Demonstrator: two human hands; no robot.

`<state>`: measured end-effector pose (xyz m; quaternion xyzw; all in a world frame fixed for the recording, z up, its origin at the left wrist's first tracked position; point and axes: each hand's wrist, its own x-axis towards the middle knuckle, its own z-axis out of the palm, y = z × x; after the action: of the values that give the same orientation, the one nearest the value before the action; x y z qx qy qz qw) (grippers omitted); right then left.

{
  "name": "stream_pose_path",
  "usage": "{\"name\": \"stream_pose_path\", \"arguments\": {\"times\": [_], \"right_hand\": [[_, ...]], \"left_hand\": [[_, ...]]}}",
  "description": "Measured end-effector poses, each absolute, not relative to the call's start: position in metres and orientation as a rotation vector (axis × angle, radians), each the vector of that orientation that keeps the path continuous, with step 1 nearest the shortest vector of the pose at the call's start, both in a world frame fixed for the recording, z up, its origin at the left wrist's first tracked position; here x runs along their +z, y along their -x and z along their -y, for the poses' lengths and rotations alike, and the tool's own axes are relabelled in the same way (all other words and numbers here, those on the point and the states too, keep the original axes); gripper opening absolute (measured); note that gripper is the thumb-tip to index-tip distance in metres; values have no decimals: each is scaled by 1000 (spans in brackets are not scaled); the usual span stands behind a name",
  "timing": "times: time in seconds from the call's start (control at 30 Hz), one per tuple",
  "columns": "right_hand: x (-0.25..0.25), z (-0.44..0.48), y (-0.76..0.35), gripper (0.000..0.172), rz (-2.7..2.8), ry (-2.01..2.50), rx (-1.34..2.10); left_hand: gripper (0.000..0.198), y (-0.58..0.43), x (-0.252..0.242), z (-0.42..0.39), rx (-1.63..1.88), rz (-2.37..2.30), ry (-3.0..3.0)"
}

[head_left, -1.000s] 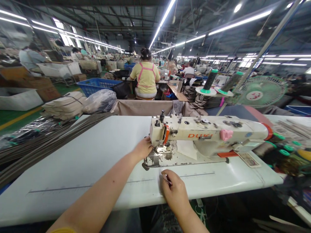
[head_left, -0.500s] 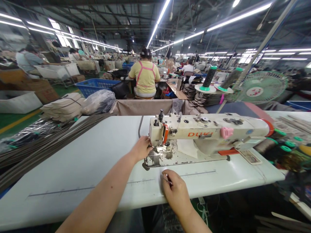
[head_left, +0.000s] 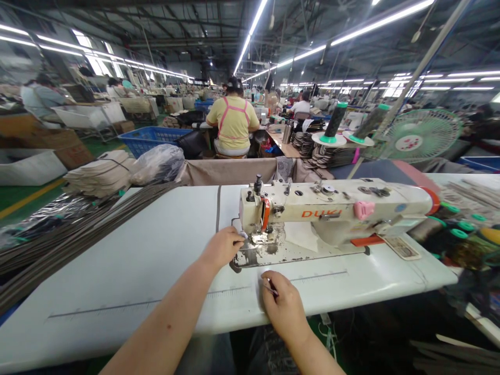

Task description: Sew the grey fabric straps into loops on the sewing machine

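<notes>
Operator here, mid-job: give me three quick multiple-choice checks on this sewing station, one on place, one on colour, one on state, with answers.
1. Where is the left hand?
A. On the fan grille
B. Beside the needle area of the sewing machine
C. In the blue basket

2. What colour is the DUKI lettering on the machine's arm?
A. Green
B. Blue
C. Orange

3. What is the right hand doing?
A. Pinching a small thin metal item
B. Lying open and empty
C. Turning the handwheel

Answers:
1. B, it sits right at the machine's head.
2. C, the letters show orange on the cream arm.
3. A, the item pokes out of the closed hand.
</notes>
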<state>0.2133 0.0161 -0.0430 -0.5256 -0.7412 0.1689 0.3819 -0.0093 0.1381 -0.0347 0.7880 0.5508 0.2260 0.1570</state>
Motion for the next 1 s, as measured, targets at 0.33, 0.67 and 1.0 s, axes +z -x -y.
{"name": "stream_pose_path", "arguments": {"times": [0.33, 0.67, 1.0], "right_hand": [[-46, -16, -213, 18, 1881, 1354, 452], [-45, -17, -214, 22, 1829, 1322, 515], [-41, -18, -219, 16, 1707, 1351, 713]], "left_hand": [[17, -13, -25, -106, 562, -1687, -2115], [34, -56, -19, -80, 460, -1816, -1959], [57, -55, -11, -62, 379, -1785, -1976]]}}
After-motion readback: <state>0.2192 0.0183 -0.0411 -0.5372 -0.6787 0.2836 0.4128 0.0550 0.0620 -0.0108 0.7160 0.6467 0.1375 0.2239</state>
